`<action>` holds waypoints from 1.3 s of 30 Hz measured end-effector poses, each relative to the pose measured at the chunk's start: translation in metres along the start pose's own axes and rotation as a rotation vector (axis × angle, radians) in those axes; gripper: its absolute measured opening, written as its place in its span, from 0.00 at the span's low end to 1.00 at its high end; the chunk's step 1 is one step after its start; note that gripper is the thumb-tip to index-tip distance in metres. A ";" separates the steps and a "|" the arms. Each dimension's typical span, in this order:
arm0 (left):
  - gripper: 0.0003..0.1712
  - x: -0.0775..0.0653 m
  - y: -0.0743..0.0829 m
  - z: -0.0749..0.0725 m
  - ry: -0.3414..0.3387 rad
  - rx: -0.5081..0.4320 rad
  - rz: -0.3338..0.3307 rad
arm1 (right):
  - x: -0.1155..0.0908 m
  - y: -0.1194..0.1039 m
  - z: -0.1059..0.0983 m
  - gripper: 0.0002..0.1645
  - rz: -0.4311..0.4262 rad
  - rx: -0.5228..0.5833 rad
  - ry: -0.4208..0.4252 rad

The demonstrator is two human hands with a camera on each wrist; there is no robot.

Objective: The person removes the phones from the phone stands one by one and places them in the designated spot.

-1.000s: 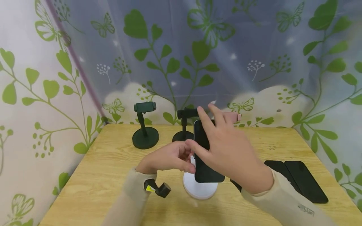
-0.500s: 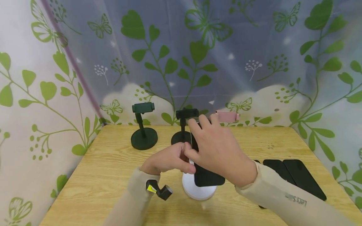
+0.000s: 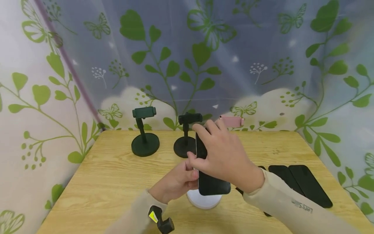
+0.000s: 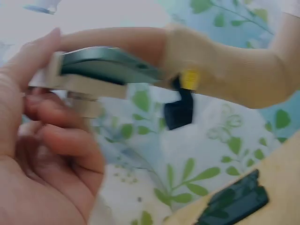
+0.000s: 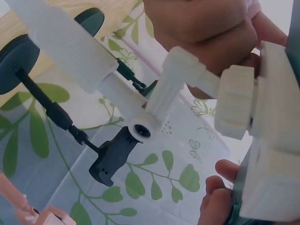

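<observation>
A dark-screened smartphone (image 3: 214, 183) sits tilted at a white phone stand (image 3: 204, 201) near the middle of the table. My right hand (image 3: 225, 152) lies across the phone's front, gripping it with fingers over the upper edge and thumb along the left side. In the right wrist view, some fingertips (image 5: 218, 194) curl at the phone's edge beside the white clamp (image 5: 274, 122). My left hand (image 3: 175, 182) holds the stand's clamp at the phone's left side. The left wrist view shows its fingers curled close around the clamp's end (image 4: 56, 70), the phone (image 4: 105, 63) lying against it.
Along the back of the table stand a green phone stand (image 3: 145, 143), a black one (image 3: 186, 146) and a pink one (image 3: 232, 121), partly hidden by my right hand. Several dark phones (image 3: 309, 185) lie at the right. A leaf-patterned curtain (image 3: 163, 65) hangs behind.
My right hand's spread fingers have curled over the phone's upper edge, and the hand has moved slightly left. My left hand has shifted lower and turned at the clamp.
</observation>
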State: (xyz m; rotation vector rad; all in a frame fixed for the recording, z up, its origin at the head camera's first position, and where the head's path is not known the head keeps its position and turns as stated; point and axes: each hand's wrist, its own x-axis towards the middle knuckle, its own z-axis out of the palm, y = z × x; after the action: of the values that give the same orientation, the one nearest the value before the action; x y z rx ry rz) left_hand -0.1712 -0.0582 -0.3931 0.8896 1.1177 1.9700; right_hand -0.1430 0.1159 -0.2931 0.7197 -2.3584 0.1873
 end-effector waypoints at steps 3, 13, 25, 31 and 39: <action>0.20 -0.002 -0.003 0.008 0.064 -0.008 0.027 | -0.001 0.001 0.000 0.31 0.009 0.036 0.001; 0.22 -0.004 -0.001 0.016 0.130 0.082 0.051 | -0.003 0.000 -0.001 0.30 0.001 0.072 0.026; 0.23 -0.019 0.006 0.013 0.145 0.173 0.041 | -0.001 0.002 -0.001 0.29 -0.020 0.122 -0.017; 0.20 -0.018 0.006 0.015 0.121 0.152 0.062 | -0.002 0.004 -0.001 0.28 -0.011 0.147 0.008; 0.20 -0.021 0.008 0.017 0.094 0.168 0.092 | -0.001 0.006 0.000 0.28 -0.009 0.197 -0.001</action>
State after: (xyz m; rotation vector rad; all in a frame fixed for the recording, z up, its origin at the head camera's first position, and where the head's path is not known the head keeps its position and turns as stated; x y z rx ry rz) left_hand -0.1484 -0.0713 -0.3838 0.9593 1.3334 2.0331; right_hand -0.1455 0.1213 -0.2939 0.8235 -2.3585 0.4201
